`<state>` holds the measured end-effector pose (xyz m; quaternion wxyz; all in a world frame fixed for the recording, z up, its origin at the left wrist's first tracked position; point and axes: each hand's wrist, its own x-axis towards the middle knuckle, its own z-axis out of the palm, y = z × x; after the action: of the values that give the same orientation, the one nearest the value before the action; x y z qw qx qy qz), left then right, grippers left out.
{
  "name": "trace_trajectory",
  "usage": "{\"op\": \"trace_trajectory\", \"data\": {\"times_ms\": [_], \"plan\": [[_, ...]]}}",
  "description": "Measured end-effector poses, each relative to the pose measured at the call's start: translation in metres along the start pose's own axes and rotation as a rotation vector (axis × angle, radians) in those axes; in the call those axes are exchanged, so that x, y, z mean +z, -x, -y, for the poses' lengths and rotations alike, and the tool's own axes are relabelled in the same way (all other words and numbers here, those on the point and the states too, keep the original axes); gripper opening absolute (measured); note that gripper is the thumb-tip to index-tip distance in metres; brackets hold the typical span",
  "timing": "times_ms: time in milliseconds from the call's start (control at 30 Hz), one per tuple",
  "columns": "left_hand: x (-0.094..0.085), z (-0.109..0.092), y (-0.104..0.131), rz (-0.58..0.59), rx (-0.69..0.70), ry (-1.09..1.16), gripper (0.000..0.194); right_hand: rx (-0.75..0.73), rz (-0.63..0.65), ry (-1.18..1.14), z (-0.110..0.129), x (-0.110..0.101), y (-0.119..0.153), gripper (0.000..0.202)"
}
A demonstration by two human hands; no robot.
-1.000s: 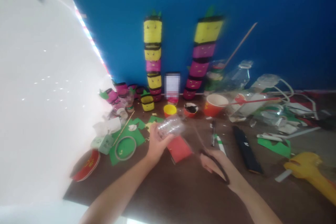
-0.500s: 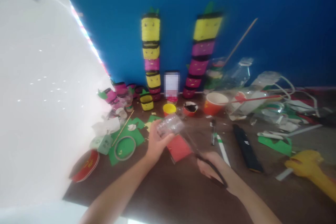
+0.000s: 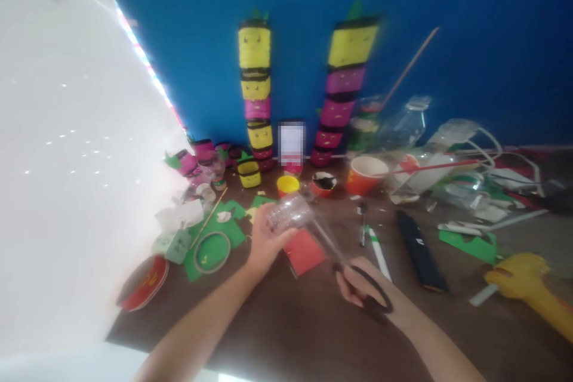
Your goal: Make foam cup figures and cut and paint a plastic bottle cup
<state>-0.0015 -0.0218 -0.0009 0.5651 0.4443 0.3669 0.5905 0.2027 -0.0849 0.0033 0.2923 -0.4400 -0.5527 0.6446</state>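
My left hand [image 3: 267,239] is wrapped round a clear plastic bottle piece [image 3: 290,212], held tilted above the table. In my right hand [image 3: 358,280] are black-handled scissors [image 3: 371,283], their blades pointing up and left to the right edge of the clear plastic. Whether the blades touch the plastic is blurred. A red square of paper or card [image 3: 305,252] lies on the table just below the plastic. Behind it stand a small yellow cup [image 3: 287,185] and a small red cup with something dark inside [image 3: 323,184].
Two tall stacks of painted face pots, left [image 3: 254,48] and right [image 3: 339,113], stand against the blue wall. A red paper cup [image 3: 367,175], clear bottles [image 3: 409,122], a black case [image 3: 421,253] and a yellow glue gun [image 3: 521,277] occupy the right. Green sheets [image 3: 237,233] lie left.
The scissors have turned slightly in my right hand, and their handle loops show more apart. My left hand keeps the plastic in nearly the same place. The view has shifted a little.
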Motion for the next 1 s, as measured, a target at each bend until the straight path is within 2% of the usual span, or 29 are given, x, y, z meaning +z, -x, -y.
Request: {"op": "trace_trajectory", "data": {"times_ms": [200, 367, 567, 833, 1000], "plan": [[-0.003, 0.005, -0.003, -0.012, 0.047, -0.015, 0.063, 0.091, -0.022, -0.256, 0.010, 0.005, 0.004, 0.055], [-0.005, 0.008, -0.005, -0.004, 0.105, -0.067, 0.061, 0.183, 0.010, -0.429, 0.020, 0.008, 0.006, 0.056], [-0.006, 0.008, -0.006, -0.015, 0.138, -0.121, 0.061, 0.244, 0.061, -0.509, 0.023, 0.008, 0.006, 0.059], [-0.008, 0.009, -0.007, 0.038, 0.240, -0.193, 0.056, 0.290, 0.166, -0.652, 0.016, 0.000, 0.003, 0.063], [-0.006, 0.009, -0.005, 0.053, 0.223, -0.205, 0.055, 0.276, 0.137, -0.669, 0.015, 0.002, 0.003, 0.062]]}}
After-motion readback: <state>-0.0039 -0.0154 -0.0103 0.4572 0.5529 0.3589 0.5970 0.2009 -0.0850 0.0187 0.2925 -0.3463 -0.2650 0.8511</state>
